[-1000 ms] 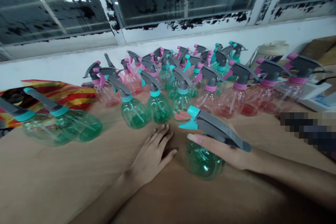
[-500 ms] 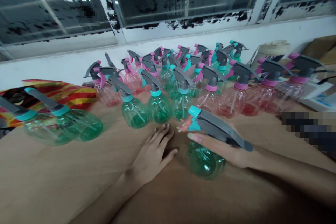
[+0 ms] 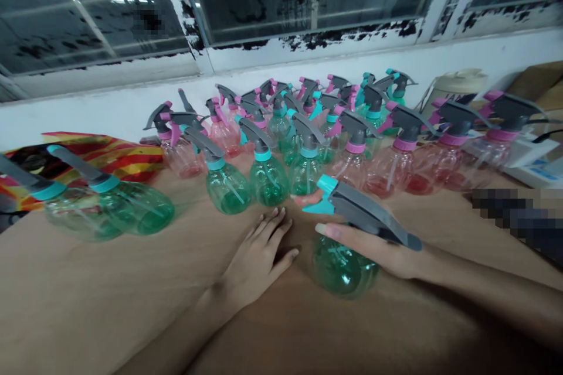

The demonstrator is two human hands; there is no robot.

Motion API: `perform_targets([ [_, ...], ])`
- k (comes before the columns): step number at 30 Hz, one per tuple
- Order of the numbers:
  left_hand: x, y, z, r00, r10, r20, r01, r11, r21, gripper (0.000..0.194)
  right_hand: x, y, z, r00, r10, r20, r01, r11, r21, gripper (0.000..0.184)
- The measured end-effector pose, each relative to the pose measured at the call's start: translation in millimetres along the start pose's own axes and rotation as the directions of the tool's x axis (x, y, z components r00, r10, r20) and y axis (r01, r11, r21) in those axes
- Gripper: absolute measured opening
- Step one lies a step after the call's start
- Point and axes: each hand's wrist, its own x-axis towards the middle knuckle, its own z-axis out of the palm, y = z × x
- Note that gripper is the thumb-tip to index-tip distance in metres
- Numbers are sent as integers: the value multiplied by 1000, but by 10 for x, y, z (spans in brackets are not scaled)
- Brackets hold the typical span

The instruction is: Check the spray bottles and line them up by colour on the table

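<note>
The right hand (image 3: 378,249) wraps around the neck of a green spray bottle (image 3: 342,266) that stands on the brown table (image 3: 132,299) just in front of the person; the fingers close under the sprayer and one fingertip shows past its nozzle. The bottle has a round, see-through green body with ribbed sides, a teal collar and trigger, and a long grey sprayer head (image 3: 369,220) that slopes down toward the right. The left hand (image 3: 259,258) lies flat on the table just beside the bottle, fingers loosely spread, holding nothing. Behind them stands a crowd of green and pink spray bottles (image 3: 308,129) along the white wall, and two more green bottles (image 3: 109,205) stand off to the left.
</note>
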Motion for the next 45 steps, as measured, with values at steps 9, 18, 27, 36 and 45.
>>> perform_targets([
  [9,0,3,4,1000,1,-6,-1,1000,7,47,-25,50,11,1000,7,-20,-8,998,-65,32],
  [18,5,-1,-10,1000,9,14,-9,1000,16,48,-16,69,4,1000,-7,-5,7,998,-65,35],
  [27,3,8,-5,1000,7,-4,-7,1000,-18,47,-2,27,6,999,26,26,-26,1000,-10,40],
  [36,-1,10,-6,1000,-8,11,8,1000,-7,47,4,-7,2,999,10,32,-12,999,40,31],
  [45,6,11,-19,1000,7,25,-7,1000,5,48,-24,24,-6,1000,14,-8,-15,989,-145,12],
])
